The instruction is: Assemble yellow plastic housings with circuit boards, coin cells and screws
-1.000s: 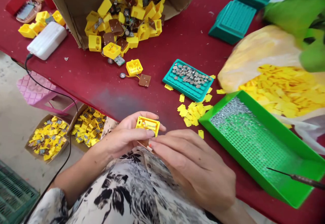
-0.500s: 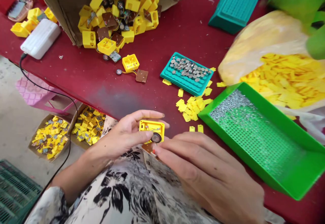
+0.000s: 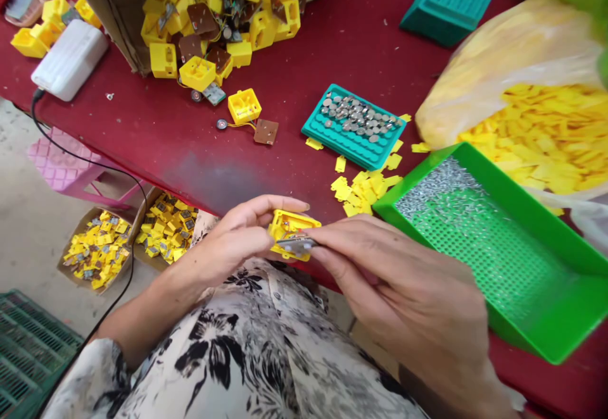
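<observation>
My left hand [image 3: 242, 232] is closed around a small yellow plastic case [image 3: 289, 221], its open side facing up. Between the thumb and fingers of my right hand [image 3: 394, 280] is a small circuit board [image 3: 297, 243], tilted over the case's opening. The board partly hides the inside of the case, so the round speaker cannot be seen. On the table beyond my hands lies another yellow case [image 3: 244, 106], wired to a speaker [image 3: 221, 125] and a brown circuit board [image 3: 266, 131].
A teal tray [image 3: 327, 143] holds button cells. Loose yellow covers [image 3: 363, 191] lie near a green bin [image 3: 536, 337] of small metal screws or pins. A bag [image 3: 456, 90] of yellow pieces is at right. A cardboard box [image 3: 114, 14] spills cases; a white power bank [image 3: 71, 58] trails a cable.
My right hand has lifted the circuit board from below the yellow case and tilted it over the opening. The case has shifted slightly right and up in my left hand.
</observation>
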### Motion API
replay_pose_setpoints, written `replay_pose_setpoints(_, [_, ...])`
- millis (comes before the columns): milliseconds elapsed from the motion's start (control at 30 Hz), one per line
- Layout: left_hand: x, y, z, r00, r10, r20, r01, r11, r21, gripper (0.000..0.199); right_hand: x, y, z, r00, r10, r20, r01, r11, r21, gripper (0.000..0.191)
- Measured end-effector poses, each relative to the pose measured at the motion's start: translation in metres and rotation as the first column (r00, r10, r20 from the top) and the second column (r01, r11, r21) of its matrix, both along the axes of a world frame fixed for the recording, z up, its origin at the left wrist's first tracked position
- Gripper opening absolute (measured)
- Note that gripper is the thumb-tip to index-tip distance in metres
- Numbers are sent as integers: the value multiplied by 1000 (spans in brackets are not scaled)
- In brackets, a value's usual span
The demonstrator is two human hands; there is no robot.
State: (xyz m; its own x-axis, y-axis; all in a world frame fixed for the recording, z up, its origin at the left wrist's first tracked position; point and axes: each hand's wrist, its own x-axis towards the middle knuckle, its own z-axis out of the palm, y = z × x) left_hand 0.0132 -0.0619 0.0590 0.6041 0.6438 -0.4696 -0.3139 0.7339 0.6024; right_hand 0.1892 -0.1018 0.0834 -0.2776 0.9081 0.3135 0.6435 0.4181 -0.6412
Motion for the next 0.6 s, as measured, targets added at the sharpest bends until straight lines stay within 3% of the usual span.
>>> replay_pose_setpoints(267, [2,0,7,998,-5,-61,8,999,49,34,1,1,5,999,-41,24,41,999,-9,16])
replay_pose_setpoints(600, [5,2,18,998,-26,-63,27,1000,14,28,9,-12,7,994,95,58,-100,991,83,24])
